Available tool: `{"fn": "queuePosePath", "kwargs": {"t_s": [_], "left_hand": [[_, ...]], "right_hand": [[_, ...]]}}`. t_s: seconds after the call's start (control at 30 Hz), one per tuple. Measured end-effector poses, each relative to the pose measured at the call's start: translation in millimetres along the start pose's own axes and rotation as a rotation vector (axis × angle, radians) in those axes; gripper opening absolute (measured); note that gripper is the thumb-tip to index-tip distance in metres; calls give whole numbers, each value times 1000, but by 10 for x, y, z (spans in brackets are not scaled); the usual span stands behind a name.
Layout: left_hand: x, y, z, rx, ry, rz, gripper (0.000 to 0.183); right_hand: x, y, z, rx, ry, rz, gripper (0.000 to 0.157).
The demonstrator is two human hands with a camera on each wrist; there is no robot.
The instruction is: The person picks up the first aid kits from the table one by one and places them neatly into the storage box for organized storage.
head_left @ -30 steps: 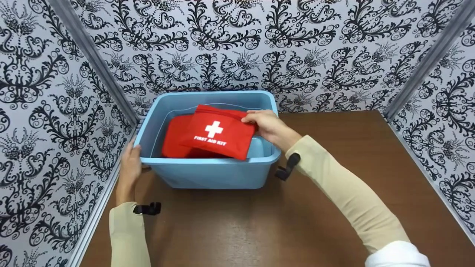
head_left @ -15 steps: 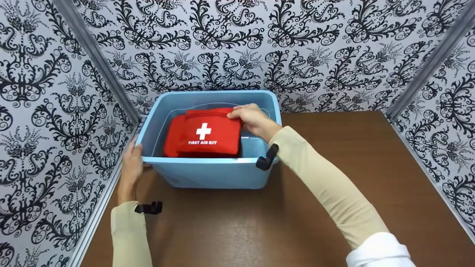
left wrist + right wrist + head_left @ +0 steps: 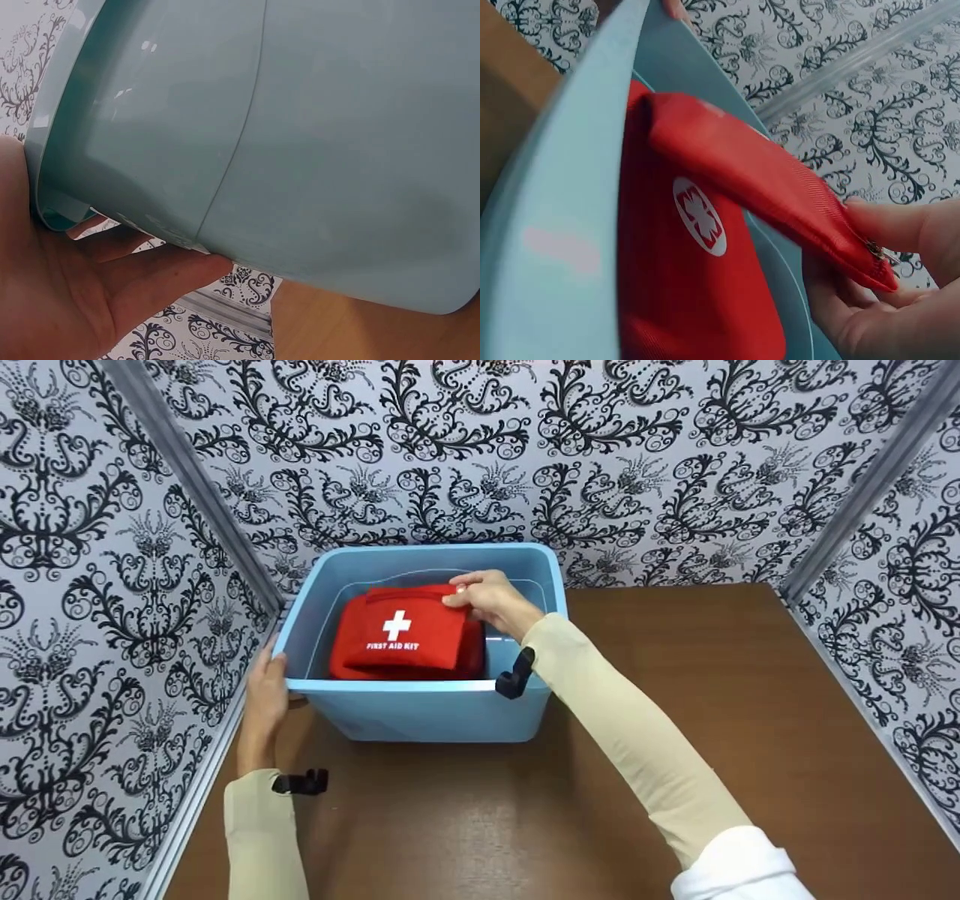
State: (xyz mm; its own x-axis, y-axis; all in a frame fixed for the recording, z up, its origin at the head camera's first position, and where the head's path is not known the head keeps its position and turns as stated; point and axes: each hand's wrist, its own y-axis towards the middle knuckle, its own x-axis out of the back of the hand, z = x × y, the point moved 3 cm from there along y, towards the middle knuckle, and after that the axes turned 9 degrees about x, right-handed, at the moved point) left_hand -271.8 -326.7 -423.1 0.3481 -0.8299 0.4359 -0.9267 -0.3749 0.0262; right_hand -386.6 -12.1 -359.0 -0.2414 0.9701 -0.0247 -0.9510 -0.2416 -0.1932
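Observation:
A red zippered first aid pouch (image 3: pixel 412 630) with a white cross and lettering is in the light blue plastic bin (image 3: pixel 427 712), slightly tilted. My right hand (image 3: pixel 491 600) pinches its upper right corner, thumb on one face and fingers on the other; the zipper pull shows there in the right wrist view. Under the pouch lies a larger red case (image 3: pixel 697 277) with a round white emblem, mostly covered in the head view. My left hand (image 3: pixel 266 690) holds the bin's left rim near the front corner, its fingers against the outer wall in the left wrist view.
The bin stands on a brown wooden table (image 3: pixel 675 682), close to the patterned back wall (image 3: pixel 480 450). A patterned side wall (image 3: pixel 90 622) rises just left of the left hand. Grey metal strips (image 3: pixel 180 465) run along the corners.
My right hand has moved left and further over the bin, carrying the pouch from the bin's right side onto the larger case. The left hand and bin have stayed in place.

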Motion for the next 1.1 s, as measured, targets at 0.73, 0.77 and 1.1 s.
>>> {"fn": "queuePosePath", "kwargs": {"t_s": [0.73,0.77,1.1], "left_hand": [[-3,-8,-2,9,14,-4,48],[-2,-5,3,15,12,1,48],[-11,8,4,-20,-36,13,46]], "right_hand": [[117,198,-2,13,-388,-13,52],[115,206,4,23,-416,-1,51],[151,290,-52,20,-423,139,52]]}}
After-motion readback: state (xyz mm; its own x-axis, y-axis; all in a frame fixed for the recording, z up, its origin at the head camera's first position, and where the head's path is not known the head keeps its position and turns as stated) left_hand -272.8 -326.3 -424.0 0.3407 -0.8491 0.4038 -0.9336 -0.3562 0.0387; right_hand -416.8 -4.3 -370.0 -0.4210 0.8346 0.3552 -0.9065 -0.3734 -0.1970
